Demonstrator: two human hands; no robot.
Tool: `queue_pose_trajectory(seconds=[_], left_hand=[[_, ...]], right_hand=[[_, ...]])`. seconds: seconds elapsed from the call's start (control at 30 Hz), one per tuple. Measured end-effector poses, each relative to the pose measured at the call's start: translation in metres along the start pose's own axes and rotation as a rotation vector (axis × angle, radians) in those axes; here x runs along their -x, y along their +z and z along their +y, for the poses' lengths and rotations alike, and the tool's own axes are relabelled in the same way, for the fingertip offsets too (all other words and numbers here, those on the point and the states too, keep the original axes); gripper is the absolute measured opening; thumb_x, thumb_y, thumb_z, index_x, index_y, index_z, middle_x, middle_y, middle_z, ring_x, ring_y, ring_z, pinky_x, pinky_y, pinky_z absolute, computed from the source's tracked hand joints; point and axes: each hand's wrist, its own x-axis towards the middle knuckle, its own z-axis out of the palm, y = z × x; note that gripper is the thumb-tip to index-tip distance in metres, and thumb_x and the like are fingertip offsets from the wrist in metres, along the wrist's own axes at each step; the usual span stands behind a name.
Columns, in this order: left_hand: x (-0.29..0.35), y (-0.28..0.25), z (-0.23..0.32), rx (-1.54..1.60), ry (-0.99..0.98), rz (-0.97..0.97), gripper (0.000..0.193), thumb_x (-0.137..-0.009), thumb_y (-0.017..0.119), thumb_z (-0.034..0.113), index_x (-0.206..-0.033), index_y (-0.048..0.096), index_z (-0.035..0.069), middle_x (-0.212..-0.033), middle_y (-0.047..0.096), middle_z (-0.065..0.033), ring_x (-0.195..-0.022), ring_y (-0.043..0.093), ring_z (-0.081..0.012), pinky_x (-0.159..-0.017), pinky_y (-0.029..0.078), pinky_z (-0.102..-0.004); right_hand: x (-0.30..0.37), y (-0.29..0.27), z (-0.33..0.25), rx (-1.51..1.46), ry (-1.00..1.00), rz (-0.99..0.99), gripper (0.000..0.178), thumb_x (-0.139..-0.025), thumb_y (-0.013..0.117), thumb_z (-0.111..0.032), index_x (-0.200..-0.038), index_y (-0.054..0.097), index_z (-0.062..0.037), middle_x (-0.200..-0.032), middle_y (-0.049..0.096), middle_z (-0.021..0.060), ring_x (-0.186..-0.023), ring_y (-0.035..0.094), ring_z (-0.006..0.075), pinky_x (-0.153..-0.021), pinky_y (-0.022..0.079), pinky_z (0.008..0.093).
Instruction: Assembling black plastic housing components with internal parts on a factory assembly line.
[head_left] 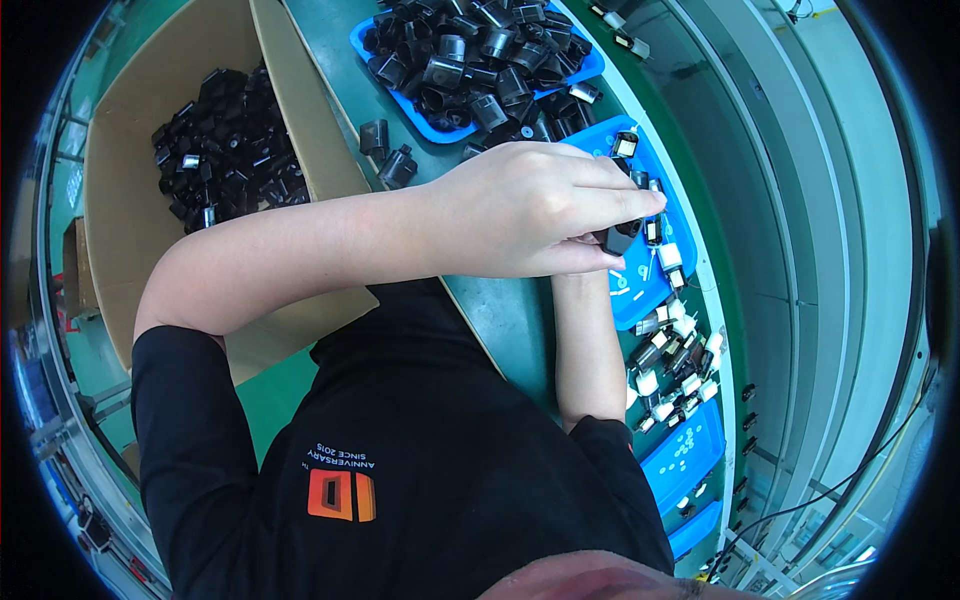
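My left hand (545, 205) reaches across from the left, its fingers curled round a black plastic housing (622, 238). Below it, my right forearm (588, 345) runs up behind the left hand, which hides my right hand and whatever its fingers do. Just beyond the held housing lies a blue tray (683, 215) with small black and white parts and little pale pieces in it. Two loose black housings (398, 167) rest on the green table (500, 318) by my left wrist.
A blue tray (425, 128) heaped with black housings stands at the far side. At the left, a cardboard box (120, 200) holds a pile of black parts (235, 150). Black-and-white assemblies (680, 360) crowd the table's right side, near another blue tray (660, 485) with small pale pieces.
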Motion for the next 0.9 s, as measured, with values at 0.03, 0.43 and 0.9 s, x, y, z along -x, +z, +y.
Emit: queue_pose_trajectory(seconds=[0.03,0.43,0.9], left_hand=[[0.0,-0.001,0.0,-0.005,-0.006,0.004,0.051,-0.073,0.079,0.025,-0.119,0.066,0.005,-0.103,0.069,-0.0109,-0.095,0.068,-0.0245,-0.082,0.055,-0.0322],[0.002,-0.004,-0.004,-0.001,0.021,-0.026,0.053,-0.072,0.079,0.023,-0.121,0.065,0.01,-0.107,0.068,-0.0089,-0.097,0.066,-0.0241,-0.086,0.053,-0.0337],[0.001,-0.017,-0.019,-0.147,-0.284,-0.08,0.088,-0.068,0.082,0.025,-0.14,0.036,0.001,-0.124,0.052,-0.0157,-0.112,0.055,-0.0285,-0.098,0.041,-0.0377]], right_hand=[[-0.001,-0.002,0.0,-0.003,0.008,-0.001,0.035,-0.072,0.082,-0.036,-0.089,0.058,-0.0165,-0.092,0.054,0.0026,-0.083,0.058,0.0143,-0.067,0.054,0.0267],[-0.003,0.027,-0.01,0.214,0.038,0.057,0.045,-0.074,0.073,-0.043,-0.104,0.056,-0.0135,-0.111,0.051,0.0104,-0.092,0.059,0.0219,-0.076,0.053,0.0323],[-0.006,0.061,-0.028,0.372,0.109,0.197,0.073,-0.073,0.073,-0.009,-0.136,0.041,0.0073,-0.127,0.055,0.0178,-0.114,0.057,0.0217,-0.1,0.045,0.0334]])
